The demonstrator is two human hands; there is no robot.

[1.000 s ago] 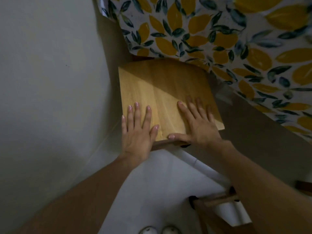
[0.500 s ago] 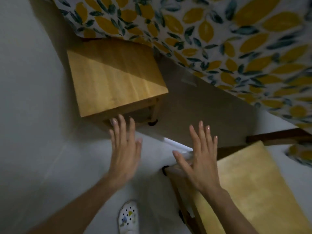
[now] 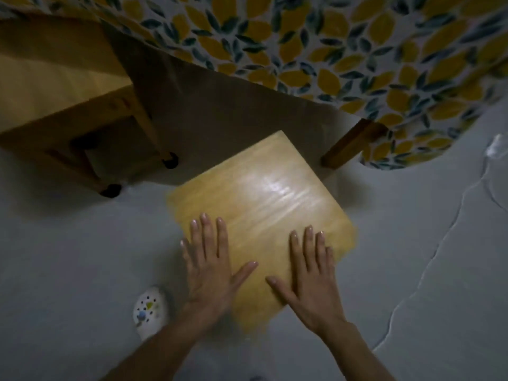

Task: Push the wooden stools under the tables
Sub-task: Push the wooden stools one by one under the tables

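Both hands point(image 3: 261, 273) flat on stool point(image 3: 264, 193) (pale floor point(image 3: 68, 257), dim).

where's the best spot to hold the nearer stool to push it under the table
Hold the nearer stool by the near edge of its flat seat, coming from the person's side. Left hand and right hand already lie flat there, spread apart, and the far corner points toward the table.

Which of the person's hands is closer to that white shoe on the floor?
Left. The left hand lies flat on the stool's near-left edge, just above-right of the white shoe; the right hand presses further right.
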